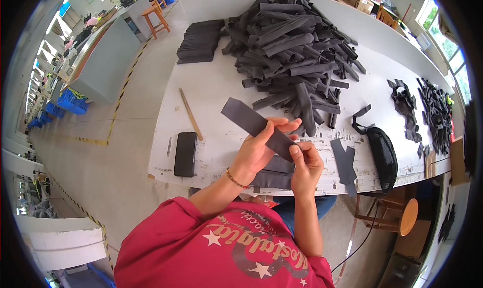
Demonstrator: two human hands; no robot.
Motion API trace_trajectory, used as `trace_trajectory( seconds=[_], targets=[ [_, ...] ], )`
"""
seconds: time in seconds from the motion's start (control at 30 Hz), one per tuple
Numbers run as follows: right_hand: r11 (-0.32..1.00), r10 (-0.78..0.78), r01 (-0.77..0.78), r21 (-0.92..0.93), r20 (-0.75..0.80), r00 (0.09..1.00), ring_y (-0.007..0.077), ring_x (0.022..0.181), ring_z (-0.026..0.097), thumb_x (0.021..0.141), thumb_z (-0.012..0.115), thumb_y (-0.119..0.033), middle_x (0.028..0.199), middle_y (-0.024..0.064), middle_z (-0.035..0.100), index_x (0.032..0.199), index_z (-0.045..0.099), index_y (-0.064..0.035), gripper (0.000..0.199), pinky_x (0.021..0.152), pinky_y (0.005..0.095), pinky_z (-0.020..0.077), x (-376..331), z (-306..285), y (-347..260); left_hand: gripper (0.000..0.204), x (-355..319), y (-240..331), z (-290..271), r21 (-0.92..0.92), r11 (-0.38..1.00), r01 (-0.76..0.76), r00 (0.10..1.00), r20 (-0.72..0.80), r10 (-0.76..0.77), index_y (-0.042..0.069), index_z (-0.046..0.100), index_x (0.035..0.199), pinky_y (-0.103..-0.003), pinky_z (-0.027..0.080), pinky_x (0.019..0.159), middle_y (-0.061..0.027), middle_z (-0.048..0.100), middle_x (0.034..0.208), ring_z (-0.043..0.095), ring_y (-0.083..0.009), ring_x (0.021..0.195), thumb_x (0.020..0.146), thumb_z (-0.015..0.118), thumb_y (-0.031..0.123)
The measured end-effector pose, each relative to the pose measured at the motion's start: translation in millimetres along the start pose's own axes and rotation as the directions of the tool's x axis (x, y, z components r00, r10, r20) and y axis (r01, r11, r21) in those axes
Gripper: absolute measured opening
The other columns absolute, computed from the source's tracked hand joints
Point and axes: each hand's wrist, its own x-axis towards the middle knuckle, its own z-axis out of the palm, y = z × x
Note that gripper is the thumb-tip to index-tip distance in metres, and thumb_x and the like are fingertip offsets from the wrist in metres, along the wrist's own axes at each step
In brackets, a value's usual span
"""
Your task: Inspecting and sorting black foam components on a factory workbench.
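A flat dark-grey fabric strip (246, 117) is stretched between my two hands above the white table (206, 101), slanting from upper left to lower right. My left hand (257, 149) grips its middle, thumb on top. At its lower right end, my right hand (306, 168) pinches the strip between thumb and fingers. Beneath my hands, more dark strips (274, 174) lie at the table's near edge, partly covered. Beyond them rises a big heap of dark fabric tubes (289, 46). A neat stack of flat strips (200, 42) lies left of the heap.
A black phone (185, 154) and a wooden stick (190, 114) lie on the left. To the right are two crossed grey strips (344, 162), a black mesh pouch (382, 157) and piles of dark scraps (436, 112). A wooden stool (408, 216) stands below the table's right side.
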Motion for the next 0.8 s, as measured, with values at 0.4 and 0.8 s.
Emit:
trace_trajectory(
  seconds=[0.4,0.8],
  targets=[
    [0.963,0.266,-0.259,-0.070,0.140,0.954,0.0116,0.071,0.061,0.087,0.071,-0.011,0.076,0.0046,0.062,0.095,0.057,0.0003,0.019,0.066,0.0247,0.0486,4.8,-8.6,-7.5,0.032,5.5,-2.8,-7.9,-0.006,1.000,0.019,0.997,-0.077,-0.019,0.009,0.058,0.121,-0.048,0.040,0.105,-0.0103,0.065,0.119,0.045,-0.0304,0.132,0.102,0.044,0.031],
    [0.890,-0.231,0.251,-0.381,0.098,0.968,0.0094,0.075,0.053,0.088,0.067,-0.003,0.080,0.0015,0.058,0.088,0.061,-0.0005,0.007,0.069,0.0231,0.0428,-0.2,-17.4,-0.1,0.020,-17.8,26.8,-41.2,0.153,0.987,-0.058,0.894,-0.431,0.119,0.002,0.065,0.103,-0.036,0.054,0.084,-0.0091,0.068,0.095,0.066,-0.0219,0.089,0.093,0.064,0.020]
  ],
)
